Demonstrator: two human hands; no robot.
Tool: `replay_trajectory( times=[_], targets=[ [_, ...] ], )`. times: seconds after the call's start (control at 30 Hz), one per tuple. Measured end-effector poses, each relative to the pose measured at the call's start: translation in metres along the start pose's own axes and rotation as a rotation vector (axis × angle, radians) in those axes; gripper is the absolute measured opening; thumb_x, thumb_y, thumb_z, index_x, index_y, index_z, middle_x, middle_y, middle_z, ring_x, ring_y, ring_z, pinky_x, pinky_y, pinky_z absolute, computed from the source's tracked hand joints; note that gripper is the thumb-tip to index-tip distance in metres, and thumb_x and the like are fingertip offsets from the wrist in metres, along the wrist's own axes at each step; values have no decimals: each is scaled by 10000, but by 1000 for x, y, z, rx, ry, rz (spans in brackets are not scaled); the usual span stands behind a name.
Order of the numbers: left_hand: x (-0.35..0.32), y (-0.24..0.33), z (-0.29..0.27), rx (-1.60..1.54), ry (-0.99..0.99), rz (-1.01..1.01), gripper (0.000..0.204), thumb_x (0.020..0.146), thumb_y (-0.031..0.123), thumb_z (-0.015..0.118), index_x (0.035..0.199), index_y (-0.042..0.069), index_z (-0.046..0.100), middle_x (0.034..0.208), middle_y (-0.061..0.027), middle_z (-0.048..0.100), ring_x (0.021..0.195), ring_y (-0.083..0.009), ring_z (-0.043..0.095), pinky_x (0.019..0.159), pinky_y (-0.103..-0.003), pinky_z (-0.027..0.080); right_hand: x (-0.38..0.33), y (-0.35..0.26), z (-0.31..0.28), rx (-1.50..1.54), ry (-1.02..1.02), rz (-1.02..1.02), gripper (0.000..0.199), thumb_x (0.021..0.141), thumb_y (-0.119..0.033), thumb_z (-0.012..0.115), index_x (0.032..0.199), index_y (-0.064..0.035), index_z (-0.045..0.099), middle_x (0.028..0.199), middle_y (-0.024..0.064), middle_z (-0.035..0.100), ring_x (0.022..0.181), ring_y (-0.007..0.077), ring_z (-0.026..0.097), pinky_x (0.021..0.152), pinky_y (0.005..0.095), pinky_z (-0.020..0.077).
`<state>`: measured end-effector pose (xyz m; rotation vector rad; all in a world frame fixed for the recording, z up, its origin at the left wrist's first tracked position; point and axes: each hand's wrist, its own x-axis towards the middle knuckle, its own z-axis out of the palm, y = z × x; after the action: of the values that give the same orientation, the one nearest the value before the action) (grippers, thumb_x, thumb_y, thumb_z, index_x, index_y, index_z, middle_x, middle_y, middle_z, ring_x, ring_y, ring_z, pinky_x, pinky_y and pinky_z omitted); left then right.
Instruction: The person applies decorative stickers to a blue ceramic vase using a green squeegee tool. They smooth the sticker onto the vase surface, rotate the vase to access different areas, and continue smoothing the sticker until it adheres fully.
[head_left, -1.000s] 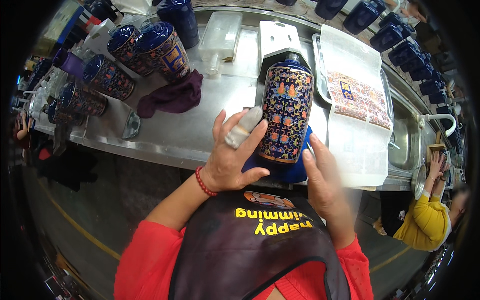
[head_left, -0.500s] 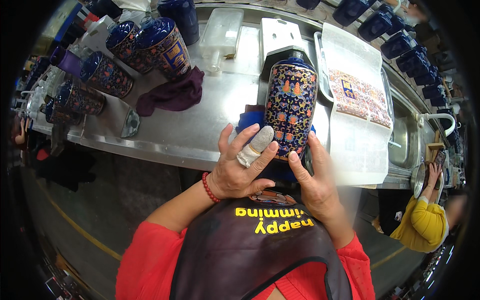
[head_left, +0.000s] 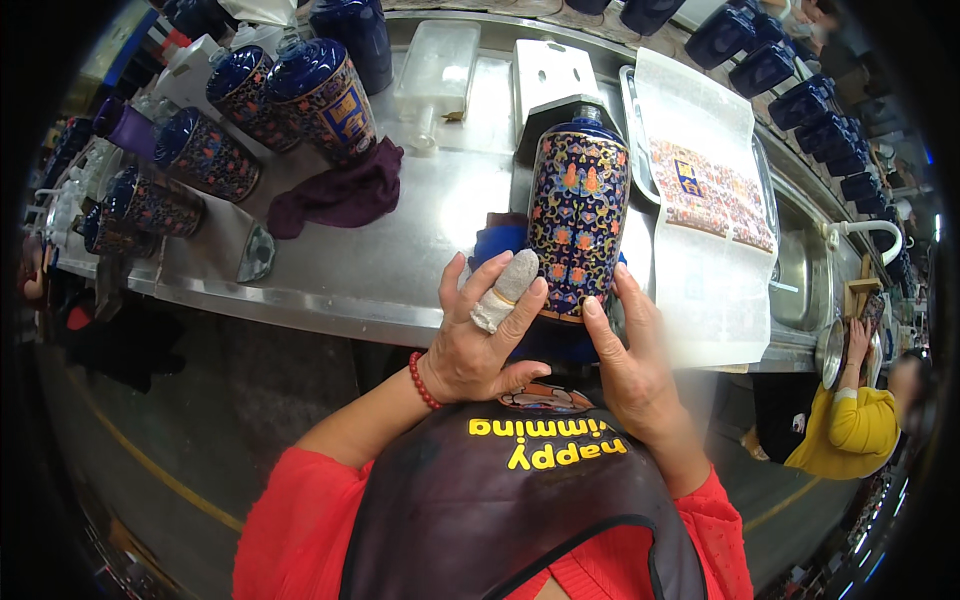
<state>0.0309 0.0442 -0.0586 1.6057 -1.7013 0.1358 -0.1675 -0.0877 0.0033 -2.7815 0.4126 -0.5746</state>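
Upright at the near edge of the steel workbench (head_left: 380, 270), the dark-blue patterned ceramic bottle (head_left: 578, 225) stands between your two hands. Your left hand (head_left: 478, 340), one finger wrapped in a white bandage (head_left: 503, 290), spreads its fingers against the lower left of the bottle's wall, while your right hand (head_left: 625, 365) presses its fingertips to the lower right, so both grasp the base rather than the neck. Judging by its glossy glazed surface, the bottle looks slick, rigid and breakable, and probably weighty for its size; the wide lower body, held from both sides, seems the safest hold, the narrow neck the poorest. A blue cloth (head_left: 497, 242) lies just behind the bottle, a maroon rag (head_left: 340, 192) farther left, with more decorated bottles (head_left: 320, 90) lying beyond. A printed decal sheet (head_left: 705, 180) rests to the right.
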Motion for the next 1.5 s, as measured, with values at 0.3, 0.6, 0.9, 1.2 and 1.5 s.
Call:
replay_trajectory(
  times=[0.3,0.6,0.9,1.2,1.5],
  targets=[
    [1,0,0,54,-1,43,750,991,623,517,1454,35,572,1439,-195,566,1422,-339,417,1204,-608,136,-1,-1,-2,-14,-16,-2,571,860,-9,627,1421,-114,615,1533,324,416,1326,450,519,1087,503,447],
    [1,-1,-1,-145,109,-27,566,974,532,608,1348,108,635,1372,-183,614,1367,-362,460,1207,-589,160,8,-8,-34,421,145,290,481,879,101,611,1353,23,594,1244,264,650,1058,354,694,892,383,554],
    [-1,2,-1,-159,112,-6,434,954,455,664,1265,154,652,1324,-186,638,1367,-348,461,1213,-578,161,23,-2,-44,487,-39,361,327,887,2,630,1212,38,627,964,187,726,836,286,754,741,335,560],
    [0,0,0,-181,105,-1,423,956,445,663,1274,166,653,1311,-177,647,1377,-341,456,1215,-570,162,28,-5,-46,452,-64,345,311,873,5,620,1182,42,640,923,181,733,814,286,756,733,342,565],
    [0,-1,0,-186,98,1,414,954,439,671,1266,166,662,1327,-181,636,1374,-342,457,1209,-572,171,31,-4,-48,500,-86,363,297,874,10,617,1168,46,645,930,173,738,820,261,754,745,334,566]
  ],
)
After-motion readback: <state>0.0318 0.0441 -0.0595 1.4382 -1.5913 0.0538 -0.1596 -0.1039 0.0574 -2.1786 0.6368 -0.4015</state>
